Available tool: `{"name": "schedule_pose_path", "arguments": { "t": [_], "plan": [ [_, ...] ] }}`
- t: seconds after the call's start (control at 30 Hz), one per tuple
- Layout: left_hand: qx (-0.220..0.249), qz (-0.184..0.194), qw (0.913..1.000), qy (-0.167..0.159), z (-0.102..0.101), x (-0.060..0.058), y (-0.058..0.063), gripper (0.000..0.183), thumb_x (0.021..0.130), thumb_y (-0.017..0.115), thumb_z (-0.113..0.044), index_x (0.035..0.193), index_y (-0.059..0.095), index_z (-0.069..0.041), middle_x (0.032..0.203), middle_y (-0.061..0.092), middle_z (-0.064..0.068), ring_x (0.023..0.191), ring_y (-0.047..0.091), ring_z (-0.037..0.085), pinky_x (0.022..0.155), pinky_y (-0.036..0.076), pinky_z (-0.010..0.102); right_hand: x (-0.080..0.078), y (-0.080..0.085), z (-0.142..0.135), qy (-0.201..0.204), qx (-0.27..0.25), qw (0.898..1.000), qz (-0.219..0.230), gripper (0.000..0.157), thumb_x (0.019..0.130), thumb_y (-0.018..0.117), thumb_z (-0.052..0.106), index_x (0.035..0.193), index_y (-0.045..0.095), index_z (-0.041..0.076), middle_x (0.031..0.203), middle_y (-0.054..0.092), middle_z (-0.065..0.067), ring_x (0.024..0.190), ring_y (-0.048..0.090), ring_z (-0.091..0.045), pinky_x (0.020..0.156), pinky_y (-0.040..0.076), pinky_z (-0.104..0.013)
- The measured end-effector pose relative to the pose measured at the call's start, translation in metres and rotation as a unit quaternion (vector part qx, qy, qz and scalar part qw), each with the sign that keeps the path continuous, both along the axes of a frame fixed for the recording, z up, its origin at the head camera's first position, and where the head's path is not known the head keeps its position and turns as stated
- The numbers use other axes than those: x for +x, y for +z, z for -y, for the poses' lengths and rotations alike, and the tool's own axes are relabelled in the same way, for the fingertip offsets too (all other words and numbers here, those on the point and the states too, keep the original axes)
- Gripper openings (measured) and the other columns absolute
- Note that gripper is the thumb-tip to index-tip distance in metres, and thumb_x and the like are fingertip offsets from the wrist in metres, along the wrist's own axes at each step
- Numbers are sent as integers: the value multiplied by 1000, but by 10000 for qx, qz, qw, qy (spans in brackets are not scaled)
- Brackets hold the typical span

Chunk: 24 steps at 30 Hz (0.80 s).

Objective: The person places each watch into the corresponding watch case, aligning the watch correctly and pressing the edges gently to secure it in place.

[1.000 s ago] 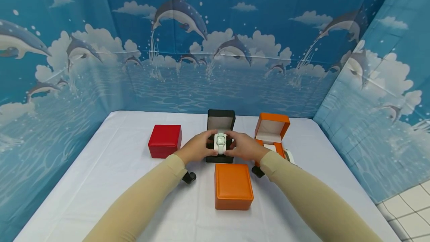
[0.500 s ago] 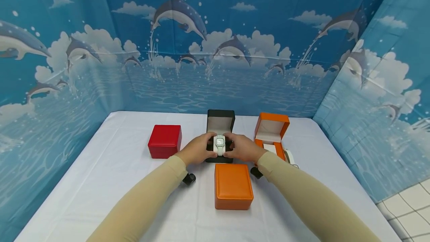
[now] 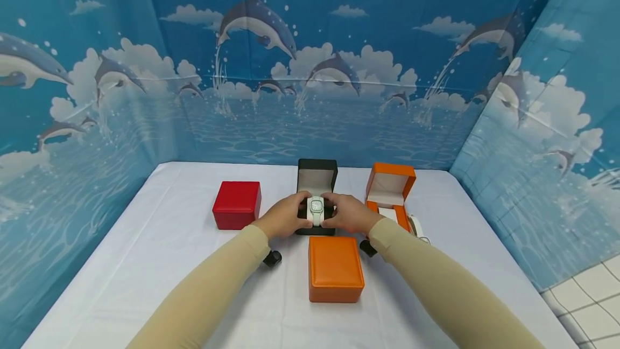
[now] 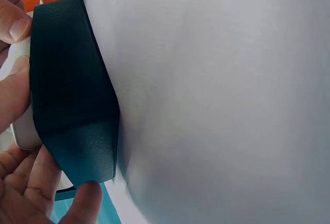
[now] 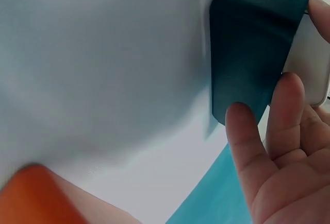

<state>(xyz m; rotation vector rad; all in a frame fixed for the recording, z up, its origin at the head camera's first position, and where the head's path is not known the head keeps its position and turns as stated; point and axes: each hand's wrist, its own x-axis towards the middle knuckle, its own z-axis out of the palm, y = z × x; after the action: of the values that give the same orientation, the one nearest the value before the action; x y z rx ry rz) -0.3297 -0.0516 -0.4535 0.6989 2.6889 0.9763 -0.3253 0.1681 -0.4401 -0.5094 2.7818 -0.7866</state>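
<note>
A pale white-green watch [image 3: 316,206] on its white cushion [image 4: 25,131] is at the black box [image 3: 317,166], whose lid stands up at the back. My left hand [image 3: 284,214] grips the cushion's left side, thumb in front and fingers farther back. From the right, my right hand [image 3: 352,213] grips the other side the same way. In the left wrist view the cushion's end shows above the box wall, so it is partly in the box. A fingertip [image 5: 240,113] of the right hand touches or lies close to the box's outside in the right wrist view.
A closed orange box [image 3: 336,269] sits in front of the black box. To the left stands a closed red box [image 3: 237,204]. At right is an open orange box [image 3: 391,176], with a white watch [image 3: 415,226] beside it. Dolphin-print curtains [image 3: 310,123] border the white table [image 3: 160,241].
The watch has sunk slightly toward the black box, and both hands have come down a little with it. The boxes stay in place.
</note>
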Motion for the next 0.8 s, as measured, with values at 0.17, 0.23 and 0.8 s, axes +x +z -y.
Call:
{"name": "schedule_pose_path", "arguments": {
  "t": [0.17, 0.23, 0.8],
  "plan": [
    [26, -2, 10000, 3, 0, -1, -3, 68, 93, 82, -24, 151, 47, -15, 143, 62, 6, 126, 62, 22, 113, 53, 41, 0, 0, 2, -67, 78, 9999, 23, 76, 91, 85, 27, 156, 49, 12, 136, 68, -8, 105, 66, -20, 99, 59, -41],
    [35, -13, 10000, -7, 0, -1, -4, 68, 93, 82, -24, 150, 47, -15, 144, 62, 6, 127, 62, 23, 113, 53, 41, 0, 0, 2, -87, 114, 9999, 24, 76, 91, 85, 28, 156, 49, 13, 137, 68, -8, 112, 65, -21, 104, 57, -44],
    [-22, 64, 10000, 22, 0, -1, -3, 71, 93, 83, -25, 153, 45, -15, 145, 61, 7, 128, 61, 23, 113, 52, 41, 3, -3, -3, 26, 138, 9998, -106, 76, 92, 84, 29, 157, 48, 14, 142, 67, -8, 127, 65, -26, 110, 53, -48]
  ]
}}
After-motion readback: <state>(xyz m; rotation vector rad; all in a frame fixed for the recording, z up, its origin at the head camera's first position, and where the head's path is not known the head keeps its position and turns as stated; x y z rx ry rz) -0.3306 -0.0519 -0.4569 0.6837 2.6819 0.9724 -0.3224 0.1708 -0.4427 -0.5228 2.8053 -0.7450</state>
